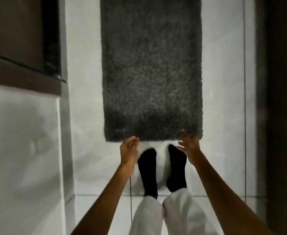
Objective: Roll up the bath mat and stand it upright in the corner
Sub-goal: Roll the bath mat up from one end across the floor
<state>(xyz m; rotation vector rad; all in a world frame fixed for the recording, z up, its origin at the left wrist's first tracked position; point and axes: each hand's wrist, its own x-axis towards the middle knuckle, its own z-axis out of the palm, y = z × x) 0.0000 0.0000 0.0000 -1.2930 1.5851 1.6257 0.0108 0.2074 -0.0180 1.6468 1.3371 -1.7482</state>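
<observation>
both hands reach down to the near edge of the bath mat.

the left hand (128, 149) hangs with fingers loosely curled, holding nothing, just beside the near left corner of the dark grey bath mat (151, 68). the right hand (189, 144) is spread at the near right corner; whether it touches the pile is unclear. the mat lies flat and unrolled on the white tiled floor (222, 99), just ahead of two feet in black socks (147, 170).
</observation>
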